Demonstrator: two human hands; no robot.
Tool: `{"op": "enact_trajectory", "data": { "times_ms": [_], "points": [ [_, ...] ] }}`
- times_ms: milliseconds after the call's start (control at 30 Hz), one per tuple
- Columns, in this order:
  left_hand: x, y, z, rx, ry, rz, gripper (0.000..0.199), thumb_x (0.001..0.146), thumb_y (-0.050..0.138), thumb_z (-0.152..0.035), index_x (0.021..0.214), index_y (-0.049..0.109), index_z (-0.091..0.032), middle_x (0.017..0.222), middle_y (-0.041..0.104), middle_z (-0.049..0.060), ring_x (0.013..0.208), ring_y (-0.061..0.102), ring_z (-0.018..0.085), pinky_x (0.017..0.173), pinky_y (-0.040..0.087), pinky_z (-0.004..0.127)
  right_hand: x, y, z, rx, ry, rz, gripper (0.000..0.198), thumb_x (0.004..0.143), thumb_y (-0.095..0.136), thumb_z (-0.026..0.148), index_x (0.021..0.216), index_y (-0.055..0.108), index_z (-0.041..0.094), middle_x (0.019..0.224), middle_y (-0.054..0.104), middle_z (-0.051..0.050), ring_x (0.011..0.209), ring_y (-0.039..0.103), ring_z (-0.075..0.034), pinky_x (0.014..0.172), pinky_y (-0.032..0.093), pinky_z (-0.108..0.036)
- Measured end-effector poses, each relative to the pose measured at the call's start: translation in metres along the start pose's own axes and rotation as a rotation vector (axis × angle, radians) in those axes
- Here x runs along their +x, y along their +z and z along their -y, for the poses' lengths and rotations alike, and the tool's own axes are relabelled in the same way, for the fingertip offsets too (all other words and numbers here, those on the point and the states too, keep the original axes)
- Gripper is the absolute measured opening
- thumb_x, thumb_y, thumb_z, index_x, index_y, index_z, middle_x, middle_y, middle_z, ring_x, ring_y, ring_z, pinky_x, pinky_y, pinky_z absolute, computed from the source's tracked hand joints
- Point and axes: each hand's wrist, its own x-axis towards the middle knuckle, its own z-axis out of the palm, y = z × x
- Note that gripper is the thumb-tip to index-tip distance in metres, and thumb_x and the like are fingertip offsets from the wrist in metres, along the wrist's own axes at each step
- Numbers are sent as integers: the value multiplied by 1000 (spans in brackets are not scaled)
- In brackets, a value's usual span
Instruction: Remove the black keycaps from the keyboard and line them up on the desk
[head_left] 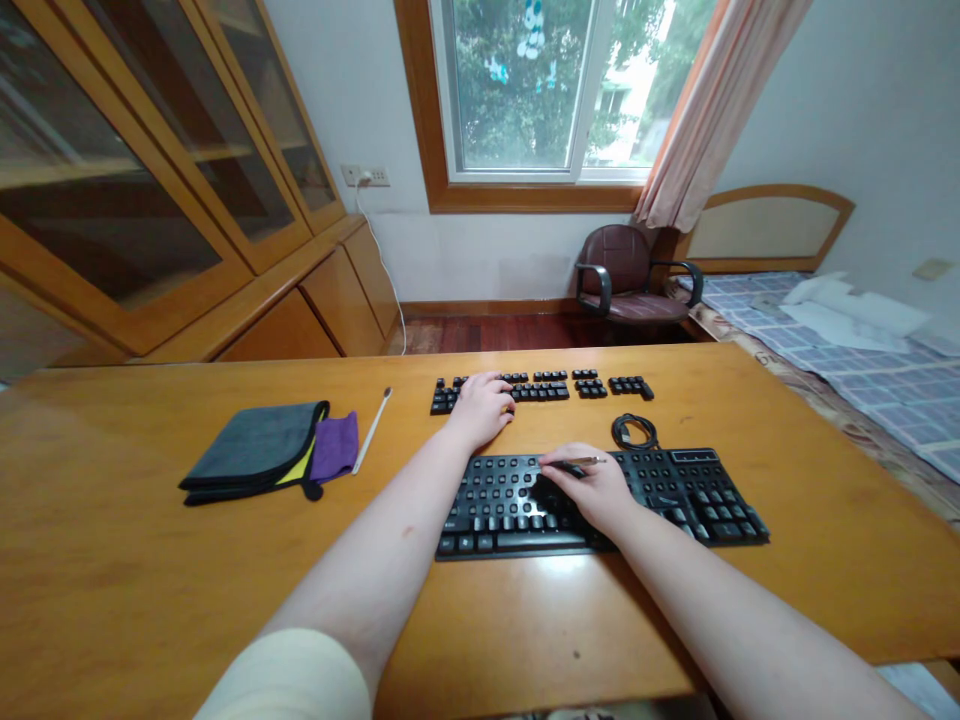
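Note:
A black keyboard lies on the desk in front of me, many of its upper keys bare of caps while the bottom row and right-hand block keep theirs. My right hand is over its middle, fingers closed round a slim, pen-like tool with a silvery end; its exact kind is unclear. Loose black keycaps stand in rows behind the keyboard. Over the left part of those rows is my left hand, its fingers bent and drawn together at the caps. Whatever is between its fingertips is hidden.
A coiled black cable lies behind the keyboard. To the left are a folded grey cloth, a small purple cloth and a white toothbrush-like stick. Beyond the desk stand a brown armchair and a bed.

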Motion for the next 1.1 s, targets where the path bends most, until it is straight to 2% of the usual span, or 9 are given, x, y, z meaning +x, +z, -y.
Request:
{"op": "enact_trajectory", "data": {
  "times_ms": [133, 267, 833, 1100],
  "points": [
    [1, 2, 4, 4, -74, -9, 7, 70, 67, -24, 76, 70, -27, 111, 62, 1, 123, 37, 29, 106, 19, 49, 1, 0, 0, -10, 8, -8, 11, 80, 62, 29, 83, 71, 24, 79, 71, -4, 75, 66, -19, 73, 53, -33],
    [1, 3, 6, 14, -114, -25, 7, 70, 67, -24, 76, 69, -27, 109, 63, 1, 123, 38, 29, 106, 20, 50, 1, 0, 1, -6, 10, -4, 11, 80, 62, 30, 83, 70, 24, 79, 71, -4, 74, 66, -19, 72, 53, -33],
    [-2, 7, 6, 43, -144, -67, 8, 71, 63, -21, 77, 67, -24, 106, 62, 4, 122, 38, 30, 107, 18, 51, 1, -1, 2, -6, 5, -9, 9, 79, 62, 26, 83, 70, 23, 79, 71, -4, 75, 66, -18, 73, 52, -31],
    [-3, 5, 6, 81, -174, -58, 9, 72, 61, -23, 79, 66, -24, 108, 62, 3, 121, 39, 27, 107, 19, 48, 0, 1, -1, -3, -11, -11, 9, 79, 62, 26, 82, 70, 22, 78, 71, -3, 74, 66, -17, 72, 53, -31]
  ]
}}
